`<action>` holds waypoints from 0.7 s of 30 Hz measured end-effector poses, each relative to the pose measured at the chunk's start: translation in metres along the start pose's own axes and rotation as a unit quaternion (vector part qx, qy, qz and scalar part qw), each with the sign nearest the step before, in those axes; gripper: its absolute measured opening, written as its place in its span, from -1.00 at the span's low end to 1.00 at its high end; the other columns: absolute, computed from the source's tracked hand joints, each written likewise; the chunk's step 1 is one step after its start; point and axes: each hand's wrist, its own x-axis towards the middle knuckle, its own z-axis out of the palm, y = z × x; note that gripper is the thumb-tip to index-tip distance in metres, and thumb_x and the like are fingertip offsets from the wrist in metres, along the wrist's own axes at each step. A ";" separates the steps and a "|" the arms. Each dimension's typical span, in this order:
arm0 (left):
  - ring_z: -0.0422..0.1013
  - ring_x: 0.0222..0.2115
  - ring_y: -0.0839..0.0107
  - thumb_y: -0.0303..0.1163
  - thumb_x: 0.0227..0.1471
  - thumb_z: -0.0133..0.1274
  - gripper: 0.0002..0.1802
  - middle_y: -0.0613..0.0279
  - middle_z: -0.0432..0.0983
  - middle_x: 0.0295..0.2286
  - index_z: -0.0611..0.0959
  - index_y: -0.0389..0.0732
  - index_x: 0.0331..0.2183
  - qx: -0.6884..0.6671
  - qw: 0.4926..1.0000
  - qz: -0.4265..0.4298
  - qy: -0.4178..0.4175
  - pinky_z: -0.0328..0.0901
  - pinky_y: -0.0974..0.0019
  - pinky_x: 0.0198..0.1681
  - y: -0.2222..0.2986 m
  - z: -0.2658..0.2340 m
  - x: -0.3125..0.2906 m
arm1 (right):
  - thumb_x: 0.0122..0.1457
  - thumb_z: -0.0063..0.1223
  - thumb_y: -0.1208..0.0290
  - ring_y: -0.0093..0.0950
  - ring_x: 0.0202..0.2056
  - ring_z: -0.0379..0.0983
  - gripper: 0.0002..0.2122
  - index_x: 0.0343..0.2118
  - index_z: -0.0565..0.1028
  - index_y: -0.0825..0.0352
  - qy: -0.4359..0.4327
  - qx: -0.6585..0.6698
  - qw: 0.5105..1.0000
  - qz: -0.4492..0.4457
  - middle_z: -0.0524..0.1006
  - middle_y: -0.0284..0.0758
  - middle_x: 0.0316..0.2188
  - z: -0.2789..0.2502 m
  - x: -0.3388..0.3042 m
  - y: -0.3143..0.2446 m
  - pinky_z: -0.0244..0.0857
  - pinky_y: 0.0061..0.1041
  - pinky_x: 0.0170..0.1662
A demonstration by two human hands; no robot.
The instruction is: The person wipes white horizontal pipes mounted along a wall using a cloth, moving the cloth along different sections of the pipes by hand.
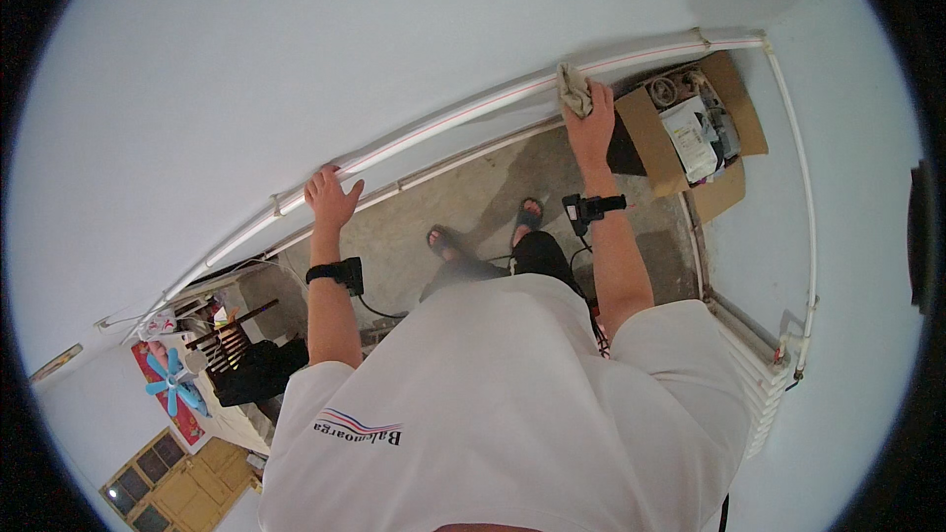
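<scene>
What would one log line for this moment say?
left hand: at white pipe, thumb spread | right hand: holding beige cloth against pipe | nearby: open cardboard box

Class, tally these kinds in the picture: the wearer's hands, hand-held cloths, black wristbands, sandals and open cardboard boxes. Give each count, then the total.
Hands: 2
Hand-held cloth: 1
Black wristbands: 2
Sandals: 2
Open cardboard box: 1
Total: 8

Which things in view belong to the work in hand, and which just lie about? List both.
In hand:
long white round pipe with a red stripe, left hand on it
crumpled beige cloth, gripped by the right hand

Apparently just lying about:
open brown cardboard box
fan with light-blue blades
</scene>
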 end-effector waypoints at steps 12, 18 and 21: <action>0.19 0.04 -0.01 0.05 -0.08 0.22 -0.22 0.02 0.30 -0.04 0.37 -0.16 0.08 -0.044 0.992 0.117 0.013 -0.07 -0.18 0.16 -0.008 -0.005 -0.008 | -0.07 0.24 0.55 -0.01 -0.06 0.34 -0.57 -0.10 0.37 0.34 -0.072 0.046 0.996 -0.017 0.38 -0.10 -0.10 0.076 -0.079 -0.087 0.31 -0.13 -0.03; 0.21 0.02 0.03 0.04 -0.10 0.22 -0.22 0.04 0.32 -0.07 0.37 -0.16 0.07 -0.061 0.982 0.172 0.045 -0.01 -0.11 0.10 -0.016 -0.001 -0.002 | -0.08 0.22 0.54 -0.01 -0.07 0.34 -0.61 -0.14 0.36 0.32 -0.092 0.071 0.993 -0.007 0.39 -0.14 -0.12 0.115 -0.115 -0.136 0.31 -0.13 -0.05; 0.22 0.01 0.03 0.03 -0.11 0.22 -0.22 0.04 0.32 -0.07 0.37 -0.17 0.07 -0.068 0.980 0.184 0.042 -0.01 -0.10 0.09 -0.014 -0.007 -0.004 | -0.09 0.21 0.55 -0.03 -0.06 0.35 -0.60 -0.14 0.36 0.32 -0.103 0.084 0.991 -0.034 0.38 -0.13 -0.12 0.132 -0.131 -0.157 0.32 -0.15 -0.05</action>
